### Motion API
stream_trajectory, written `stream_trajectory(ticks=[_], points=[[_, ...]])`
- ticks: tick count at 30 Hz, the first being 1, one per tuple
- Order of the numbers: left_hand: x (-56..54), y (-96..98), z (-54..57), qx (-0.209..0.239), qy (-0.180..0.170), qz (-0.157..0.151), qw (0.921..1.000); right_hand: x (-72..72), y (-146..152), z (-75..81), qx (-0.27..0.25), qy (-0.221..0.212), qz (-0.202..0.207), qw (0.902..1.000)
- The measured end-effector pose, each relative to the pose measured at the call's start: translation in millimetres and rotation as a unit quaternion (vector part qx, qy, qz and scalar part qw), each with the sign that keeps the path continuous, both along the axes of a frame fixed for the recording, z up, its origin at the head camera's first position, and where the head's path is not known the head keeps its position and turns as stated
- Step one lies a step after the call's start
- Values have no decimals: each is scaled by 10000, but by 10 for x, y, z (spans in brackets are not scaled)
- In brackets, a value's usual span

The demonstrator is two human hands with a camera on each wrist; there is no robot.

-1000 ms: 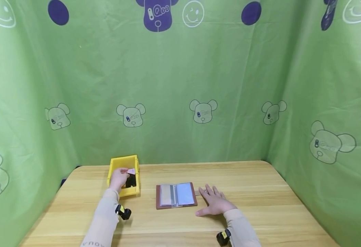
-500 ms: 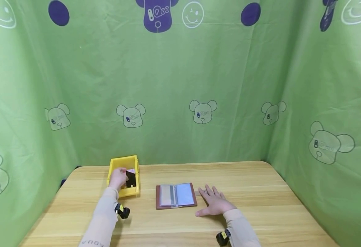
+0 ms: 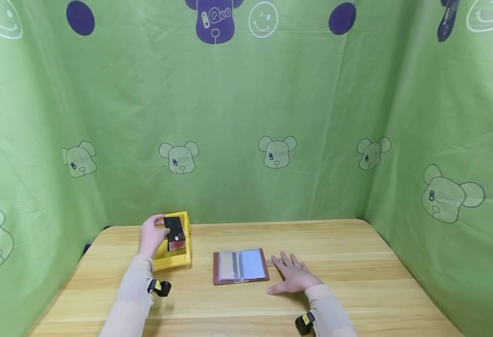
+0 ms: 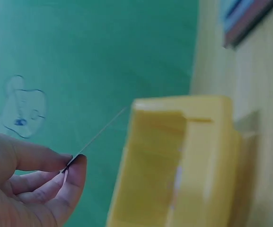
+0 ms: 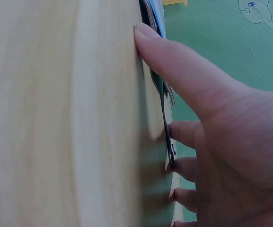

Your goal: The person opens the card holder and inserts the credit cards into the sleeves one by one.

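My left hand [image 3: 151, 237] pinches a black card [image 3: 173, 228] with a reddish band at its lower end, between thumb and fingers. The card is held above the yellow bin [image 3: 172, 262]; in the left wrist view it shows nearly edge-on as a thin line. An opened brown card holder [image 3: 252, 265] with clear sleeves lies mid-table. My right hand [image 3: 294, 277] lies flat with fingers spread just right of it. In the right wrist view, its fingertips touch the end of the holder's thin strap [image 5: 167, 135].
The wooden table [image 3: 229, 313] runs back to a green curtain [image 3: 229, 192] printed with bear faces, which also hangs on both sides. The bin stands near the table's back left. In the left wrist view something pale shows inside the bin.
My left hand has lifted the black card up out of the bin, moving slightly left and raising it. My right hand and the card holder have stayed in place.
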State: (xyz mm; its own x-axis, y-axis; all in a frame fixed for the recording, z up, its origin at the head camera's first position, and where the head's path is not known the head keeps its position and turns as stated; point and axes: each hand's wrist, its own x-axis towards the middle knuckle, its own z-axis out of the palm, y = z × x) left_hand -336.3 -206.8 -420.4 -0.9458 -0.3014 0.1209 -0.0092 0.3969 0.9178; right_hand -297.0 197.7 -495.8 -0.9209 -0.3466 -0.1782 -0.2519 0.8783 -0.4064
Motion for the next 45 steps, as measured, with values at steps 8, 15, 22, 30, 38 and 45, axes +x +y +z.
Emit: stream_trajectory(ticks=[8,15,22,30,38,45], points=[[156,226,165,833,253,-199,9960,-20,3,-19,66,102,0,9999],[193,533,45,1203,211,-555,9910,-11,1,-16,76,82,-3,9999],[204,850,-196,1572,245,-1025,9819,-10,-2,-22,39,87,28,10000],[269,1124,-411,1608,55,-1577,9743,-30,8,-25,57,20,42,10000],[307,1245,-520,1709,-80,-1868,9674,-64,29,37,-490,325,53,9983],[327,1341,-565,1746,-91,-2076,9625,-161,-173,104,-2385,920,-427,9658]])
